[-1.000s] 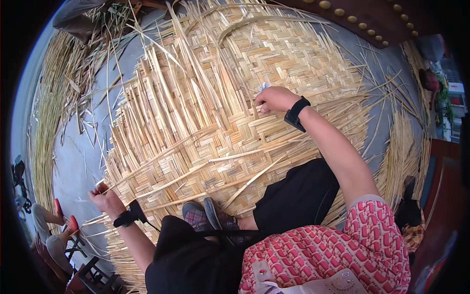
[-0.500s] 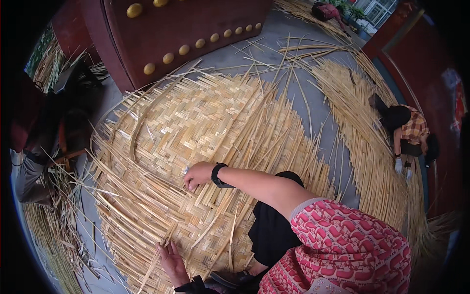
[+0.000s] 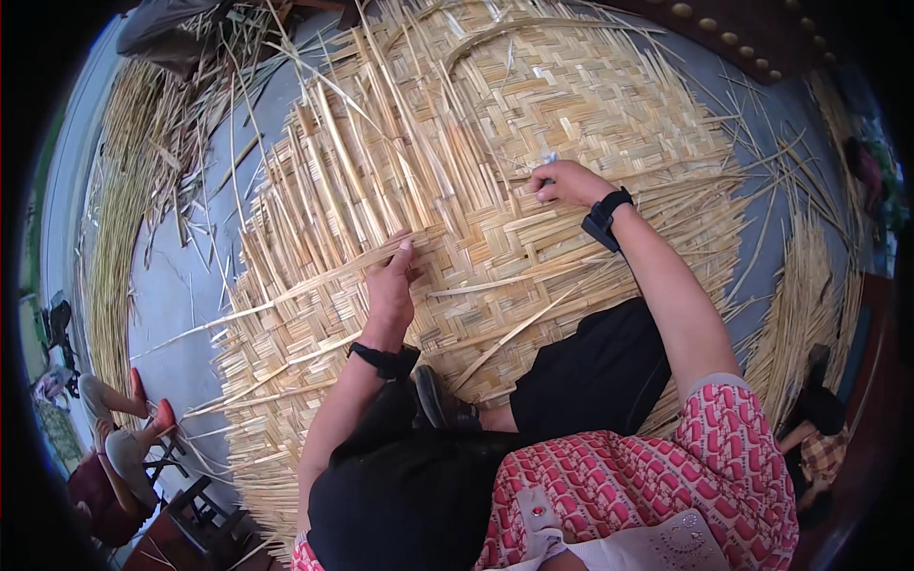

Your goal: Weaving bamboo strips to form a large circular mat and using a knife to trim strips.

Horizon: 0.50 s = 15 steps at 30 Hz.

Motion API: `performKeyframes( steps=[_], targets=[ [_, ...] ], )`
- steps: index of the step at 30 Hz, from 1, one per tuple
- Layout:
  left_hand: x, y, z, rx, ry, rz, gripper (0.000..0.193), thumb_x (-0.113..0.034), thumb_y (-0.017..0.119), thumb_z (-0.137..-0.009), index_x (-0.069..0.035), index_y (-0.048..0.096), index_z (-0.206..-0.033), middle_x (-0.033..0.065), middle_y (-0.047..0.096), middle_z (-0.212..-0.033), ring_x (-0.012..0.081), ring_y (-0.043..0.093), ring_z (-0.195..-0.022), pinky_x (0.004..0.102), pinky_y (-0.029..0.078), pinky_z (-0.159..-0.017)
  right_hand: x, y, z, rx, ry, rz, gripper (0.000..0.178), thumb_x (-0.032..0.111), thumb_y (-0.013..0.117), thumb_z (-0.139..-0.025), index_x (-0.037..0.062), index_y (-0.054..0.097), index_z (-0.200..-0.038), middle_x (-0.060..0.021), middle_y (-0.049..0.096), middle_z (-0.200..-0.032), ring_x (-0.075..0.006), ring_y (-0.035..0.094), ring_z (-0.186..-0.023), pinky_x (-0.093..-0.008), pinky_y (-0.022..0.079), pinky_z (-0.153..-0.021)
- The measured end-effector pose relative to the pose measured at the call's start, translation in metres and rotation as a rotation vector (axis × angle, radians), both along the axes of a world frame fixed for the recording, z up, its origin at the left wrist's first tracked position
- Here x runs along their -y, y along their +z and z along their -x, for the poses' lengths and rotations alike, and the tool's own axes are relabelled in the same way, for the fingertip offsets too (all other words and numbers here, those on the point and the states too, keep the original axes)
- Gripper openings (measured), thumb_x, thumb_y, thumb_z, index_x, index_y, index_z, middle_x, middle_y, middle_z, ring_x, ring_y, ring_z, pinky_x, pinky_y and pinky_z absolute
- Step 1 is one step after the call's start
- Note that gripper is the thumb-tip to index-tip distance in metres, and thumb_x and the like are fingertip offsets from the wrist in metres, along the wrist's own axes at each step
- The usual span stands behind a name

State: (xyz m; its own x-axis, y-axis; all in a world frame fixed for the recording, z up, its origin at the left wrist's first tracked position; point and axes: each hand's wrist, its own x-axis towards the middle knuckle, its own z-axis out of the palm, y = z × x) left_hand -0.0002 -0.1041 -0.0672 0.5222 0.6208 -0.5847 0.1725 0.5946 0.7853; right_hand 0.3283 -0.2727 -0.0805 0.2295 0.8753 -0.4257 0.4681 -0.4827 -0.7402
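Note:
A large woven reed mat [image 3: 571, 90] with a herringbone pattern spreads on the ground under both hands. My left hand [image 3: 388, 297] is closed on a flat reed strip [image 3: 319, 281], thumb on top, near the edge of the weave. The strip runs out leftward across other loose reed ends. My right hand [image 3: 569, 183] is closed just above the woven part, to the right of the left hand. Something small and whitish shows at its fingers; I cannot make out what it is. Unwoven reeds [image 3: 357, 162] lie side by side beyond my left hand.
My shoe [image 3: 440, 400] rests on the mat. Loose reeds [image 3: 109, 238] are heaped at far left. A seated person [image 3: 119, 452] is at lower left, another person [image 3: 821, 447] at right beside a second mat [image 3: 795, 305]. A studded dark red door [image 3: 733, 29] stands at far right.
The view has turned left, so the mat appears rotated. My left hand, spread near the mat's edge before, now pinches a reed strip. My right hand stays closed over the weave.

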Motion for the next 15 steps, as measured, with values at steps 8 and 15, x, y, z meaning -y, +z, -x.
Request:
performKeyframes(
  steps=[8,15],
  targets=[
    [-0.088,0.051,0.069,0.176,0.282,-0.335,0.040,-0.033,0.046,-0.105,0.002,0.057,-0.120,0.0157,0.066,-0.109,0.0244,0.064,-0.106,0.0338,0.053,-0.093,-0.079,0.050,0.136,0.179,0.116,-0.344,0.028,0.023,0.066,-0.089,0.0052,0.065,-0.111,-0.0151,0.066,-0.089,-0.0327,0.063,-0.094,-0.0389,0.049,-0.088],
    [-0.126,0.051,0.034,-0.293,-0.478,-0.265,0.043,-0.036,0.049,-0.104,0.002,0.065,-0.116,0.0090,0.069,-0.085,0.0174,0.067,-0.071,0.0323,0.057,-0.068,-0.091,0.019,0.151,0.020,0.179,-0.312,0.011,0.017,0.066,-0.089,0.0101,0.069,-0.097,-0.0106,0.062,-0.082,-0.0287,0.061,-0.082,-0.0376,0.050,-0.078]
  ],
)
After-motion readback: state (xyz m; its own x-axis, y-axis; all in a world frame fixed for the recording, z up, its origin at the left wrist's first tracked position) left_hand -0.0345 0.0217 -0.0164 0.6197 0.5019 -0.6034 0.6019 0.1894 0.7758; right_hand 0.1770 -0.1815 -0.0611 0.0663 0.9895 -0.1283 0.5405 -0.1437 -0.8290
